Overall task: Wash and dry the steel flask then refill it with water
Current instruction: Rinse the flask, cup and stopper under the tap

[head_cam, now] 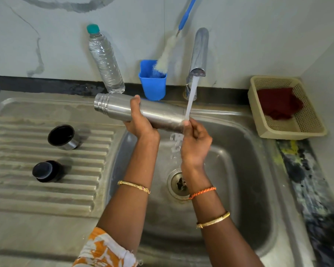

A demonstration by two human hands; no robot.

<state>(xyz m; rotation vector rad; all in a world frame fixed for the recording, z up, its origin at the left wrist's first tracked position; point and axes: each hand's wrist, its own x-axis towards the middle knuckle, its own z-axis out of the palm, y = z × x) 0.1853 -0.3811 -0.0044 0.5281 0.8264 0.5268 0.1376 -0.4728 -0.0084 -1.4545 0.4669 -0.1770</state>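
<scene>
The steel flask point(116, 107) lies sideways above the sink basin point(239, 160), its threaded mouth pointing left. My left hand point(138, 122) grips it around the middle from below. My right hand point(196, 140) holds the flask's base end, where water from the running tap point(199, 54) strikes and splashes down. On the draining board point(17, 199) lie the flask's steel cup lid point(63, 137) and its black stopper point(46, 171).
A plastic water bottle point(104, 60) with a green cap stands at the wall. Beside it a blue holder point(152, 83) carries a bottle brush point(167, 54). A beige basket point(308, 120) with a red cloth point(278, 103) sits at right. The drain point(176, 184) is under my right forearm.
</scene>
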